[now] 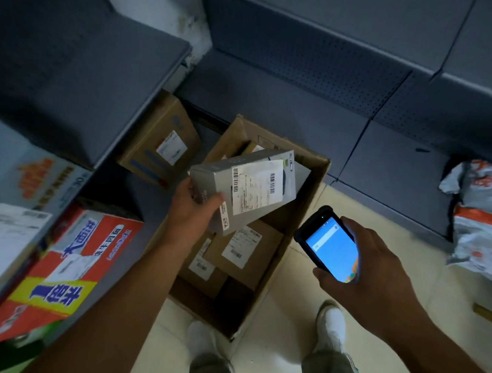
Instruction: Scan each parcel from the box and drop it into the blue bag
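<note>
A grey parcel (253, 186) is held tilted above the open box (298, 207), its lower end grasped in the grip of the left hand (193, 209), thumb across the labelled face. A lit scanner (330, 244) is clasped in the grip of the right hand (368, 262).

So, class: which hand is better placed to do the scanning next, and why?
Right. The right hand grips the scanner, just beside the grey parcel, whose barcode label faces up. The left hand is occupied holding that parcel over the cardboard box.
</note>
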Available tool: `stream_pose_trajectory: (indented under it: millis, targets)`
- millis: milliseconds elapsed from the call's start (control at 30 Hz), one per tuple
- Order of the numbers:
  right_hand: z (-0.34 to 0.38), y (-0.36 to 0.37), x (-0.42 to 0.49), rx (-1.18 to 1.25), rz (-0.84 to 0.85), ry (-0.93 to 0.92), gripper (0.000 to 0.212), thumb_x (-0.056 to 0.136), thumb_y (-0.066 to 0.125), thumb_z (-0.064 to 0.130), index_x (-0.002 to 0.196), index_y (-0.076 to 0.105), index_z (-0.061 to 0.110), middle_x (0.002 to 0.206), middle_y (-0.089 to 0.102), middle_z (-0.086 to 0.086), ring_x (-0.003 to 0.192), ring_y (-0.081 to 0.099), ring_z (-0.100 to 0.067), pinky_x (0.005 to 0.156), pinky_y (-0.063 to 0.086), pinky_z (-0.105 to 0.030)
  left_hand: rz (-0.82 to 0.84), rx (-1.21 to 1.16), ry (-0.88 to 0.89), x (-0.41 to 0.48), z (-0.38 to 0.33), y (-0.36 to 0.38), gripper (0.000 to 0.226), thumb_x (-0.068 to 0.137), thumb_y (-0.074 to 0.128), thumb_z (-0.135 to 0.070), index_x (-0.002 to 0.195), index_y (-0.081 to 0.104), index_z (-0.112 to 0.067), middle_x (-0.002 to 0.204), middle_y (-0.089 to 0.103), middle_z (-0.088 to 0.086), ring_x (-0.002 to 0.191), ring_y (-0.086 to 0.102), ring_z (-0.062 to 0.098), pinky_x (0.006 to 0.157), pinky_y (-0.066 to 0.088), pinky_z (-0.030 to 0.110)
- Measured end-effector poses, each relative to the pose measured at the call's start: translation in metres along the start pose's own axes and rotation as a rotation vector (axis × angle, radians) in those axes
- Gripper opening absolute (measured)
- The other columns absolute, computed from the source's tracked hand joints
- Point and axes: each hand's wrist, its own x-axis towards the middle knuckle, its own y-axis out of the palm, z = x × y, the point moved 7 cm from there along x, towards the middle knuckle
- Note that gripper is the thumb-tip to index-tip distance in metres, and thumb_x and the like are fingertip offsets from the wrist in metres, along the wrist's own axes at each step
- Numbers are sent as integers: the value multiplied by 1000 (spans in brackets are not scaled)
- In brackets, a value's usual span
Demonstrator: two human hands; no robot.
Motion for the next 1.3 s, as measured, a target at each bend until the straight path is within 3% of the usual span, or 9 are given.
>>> stream_pose_trajectory:
  millis: [133, 200, 300, 433, 667, 767, 900, 1133, 1300]
  targets:
    - [14, 6, -8, -36, -7, -22, 82, 69, 85, 40, 138, 45, 24, 129, 56, 6, 100, 44, -4, 89, 37, -18, -76, -37, -4, -28, -10, -30, 55, 85, 81, -33, 132, 54, -41, 113, 68, -23, 99, 65, -10, 64, 51, 10]
    - [13, 13, -10, -73, -1, -27, 81, 69, 86, 40, 137, 46, 23, 128, 57, 6, 98, 42, -2, 87, 36, -18, -86, -46, -12, -38, -10, -44, 55, 86, 80, -35, 134, 55, -40, 114, 70, -21, 99, 67, -6, 65, 51, 10]
    - [10, 23, -16, -127, 2, -53, 82, 65, 88, 41, 135, 48, 24, 121, 58, 9, 95, 43, -4, 82, 38, -16, -64, -49, -21, -45, -10, -62, 51, 89, 76, -37, 136, 56, -43, 119, 72, -16, 97, 74, 5, 68, 60, 22]
    - [4, 37, -24, -196, 43, -72, 87, 67, 84, 48, 139, 42, 27, 123, 54, 11, 99, 45, -4, 85, 41, -17, -66, 48, -28, -44, -20, -77, 68, 72, 70, -58, 137, 55, -45, 130, 69, -9, 111, 71, 20, 88, 61, 48]
    - [-2, 42, -24, -313, 69, -63, 85, 70, 80, 50, 140, 38, 26, 121, 54, 8, 104, 52, -11, 87, 51, -26, -99, 166, 16, -39, -33, -87, 56, 80, 73, -51, 133, 56, -42, 118, 67, -10, 96, 74, 13, 66, 62, 29]
    - [-8, 40, -24, -324, 41, -34, 85, 68, 83, 46, 139, 42, 24, 120, 57, 6, 104, 55, -14, 87, 52, -32, -101, 232, 63, -42, -42, -87, 48, 85, 71, -47, 131, 58, -42, 104, 67, -19, 83, 70, -10, 51, 51, 10]
    - [-15, 40, -23, -403, 38, -18, 87, 65, 81, 50, 139, 40, 27, 120, 56, 8, 103, 54, -14, 85, 53, -33, -74, 224, 45, -42, -44, -84, 67, 71, 67, -61, 135, 56, -44, 127, 64, -3, 100, 71, 11, 72, 59, 30]
    - [-18, 48, -19, -320, 28, -62, 87, 64, 83, 51, 137, 43, 27, 121, 56, 9, 101, 52, -10, 84, 50, -26, -78, 271, 69, -38, -43, -81, 47, 91, 71, -44, 136, 56, -41, 126, 65, -4, 96, 69, 6, 64, 52, 18]
    - [-15, 52, -19, -207, 14, -77, 83, 65, 85, 49, 135, 47, 26, 120, 57, 11, 95, 44, -3, 79, 40, -16, -64, 213, 19, -42, -37, -81, 52, 90, 72, -46, 138, 53, -43, 131, 63, -3, 103, 69, 13, 73, 59, 32]
